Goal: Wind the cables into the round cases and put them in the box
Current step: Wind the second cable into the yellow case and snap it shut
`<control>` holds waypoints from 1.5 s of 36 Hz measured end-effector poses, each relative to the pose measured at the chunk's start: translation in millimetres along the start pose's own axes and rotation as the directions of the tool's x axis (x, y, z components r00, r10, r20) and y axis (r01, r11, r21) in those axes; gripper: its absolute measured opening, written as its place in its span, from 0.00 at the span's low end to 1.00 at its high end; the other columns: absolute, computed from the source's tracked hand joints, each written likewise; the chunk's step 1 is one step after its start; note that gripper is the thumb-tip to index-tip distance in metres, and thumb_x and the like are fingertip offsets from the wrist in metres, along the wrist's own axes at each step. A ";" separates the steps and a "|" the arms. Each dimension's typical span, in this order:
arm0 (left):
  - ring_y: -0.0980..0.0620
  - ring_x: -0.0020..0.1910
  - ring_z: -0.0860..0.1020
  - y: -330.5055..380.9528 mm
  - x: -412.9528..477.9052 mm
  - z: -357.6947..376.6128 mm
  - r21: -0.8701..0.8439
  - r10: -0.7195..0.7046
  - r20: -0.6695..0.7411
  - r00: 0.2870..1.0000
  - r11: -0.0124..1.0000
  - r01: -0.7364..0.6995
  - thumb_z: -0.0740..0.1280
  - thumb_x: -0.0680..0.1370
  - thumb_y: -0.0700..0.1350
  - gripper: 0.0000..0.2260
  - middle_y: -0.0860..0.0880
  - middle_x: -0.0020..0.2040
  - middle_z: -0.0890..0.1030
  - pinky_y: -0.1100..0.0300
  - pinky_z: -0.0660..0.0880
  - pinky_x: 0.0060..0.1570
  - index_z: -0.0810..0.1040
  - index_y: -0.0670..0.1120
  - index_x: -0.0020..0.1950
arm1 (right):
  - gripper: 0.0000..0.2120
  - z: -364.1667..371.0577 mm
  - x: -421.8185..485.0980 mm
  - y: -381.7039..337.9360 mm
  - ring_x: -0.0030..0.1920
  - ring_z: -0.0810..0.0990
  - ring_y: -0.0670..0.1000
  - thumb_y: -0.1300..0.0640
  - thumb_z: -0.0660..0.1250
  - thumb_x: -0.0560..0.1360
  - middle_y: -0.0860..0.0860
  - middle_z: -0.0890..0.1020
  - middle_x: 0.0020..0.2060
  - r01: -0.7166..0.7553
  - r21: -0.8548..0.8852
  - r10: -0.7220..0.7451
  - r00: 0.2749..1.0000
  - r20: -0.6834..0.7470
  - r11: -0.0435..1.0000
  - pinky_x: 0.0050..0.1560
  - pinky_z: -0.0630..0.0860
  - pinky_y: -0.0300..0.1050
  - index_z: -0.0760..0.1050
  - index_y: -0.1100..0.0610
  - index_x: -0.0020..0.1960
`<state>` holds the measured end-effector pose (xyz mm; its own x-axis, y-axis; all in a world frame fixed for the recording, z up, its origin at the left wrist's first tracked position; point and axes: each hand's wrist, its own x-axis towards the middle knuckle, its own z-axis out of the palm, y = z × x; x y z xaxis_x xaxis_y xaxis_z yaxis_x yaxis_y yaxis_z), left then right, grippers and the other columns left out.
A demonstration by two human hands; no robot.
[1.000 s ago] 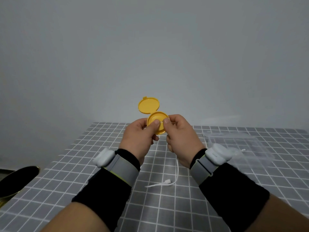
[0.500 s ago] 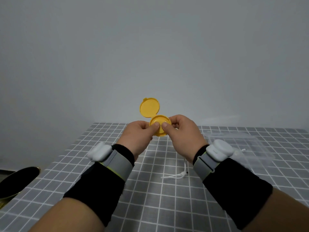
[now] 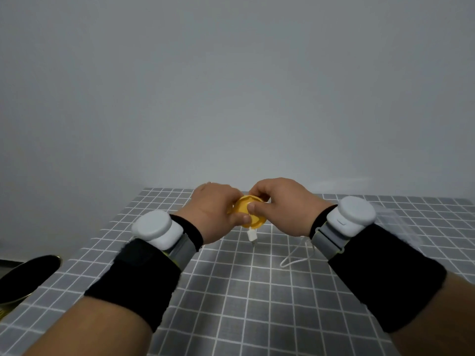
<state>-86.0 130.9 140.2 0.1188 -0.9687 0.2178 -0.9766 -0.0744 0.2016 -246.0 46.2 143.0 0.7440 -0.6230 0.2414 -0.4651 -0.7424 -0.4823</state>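
Nearest the camera, two forearms in black cuffs reach out over the grey gridded surface, each wrist carrying a white sensor puck. Just past them, held above the surface, the left hand and right hand meet around the yellow round case, which shows as a single flat disc. Both hands grip it, thumbs pressed on its near face, fingers curled behind. The white cable loops on the surface under the right wrist, and one plug hangs just below the case. Farther right lies a blurred clear box, well apart from the hands.
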 end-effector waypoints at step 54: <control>0.56 0.36 0.78 1.3 -9.3 17.6 -0.863 -0.283 0.026 0.959 0.478 0.165 0.72 0.76 0.46 0.05 0.51 0.37 0.83 0.56 0.73 0.40 0.84 0.45 0.46 | 0.21 14.1 -12.1 10.3 0.46 0.75 0.41 0.48 0.70 0.74 0.44 0.67 0.60 0.223 -0.015 -0.221 0.952 -0.214 0.975 0.49 0.78 0.42 0.71 0.45 0.66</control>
<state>-91.5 135.7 121.6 0.3857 -0.9139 0.1266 -0.2924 0.0091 0.9563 -253.0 49.6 123.2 0.7079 -0.4819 0.5164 -0.2947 -0.8660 -0.4040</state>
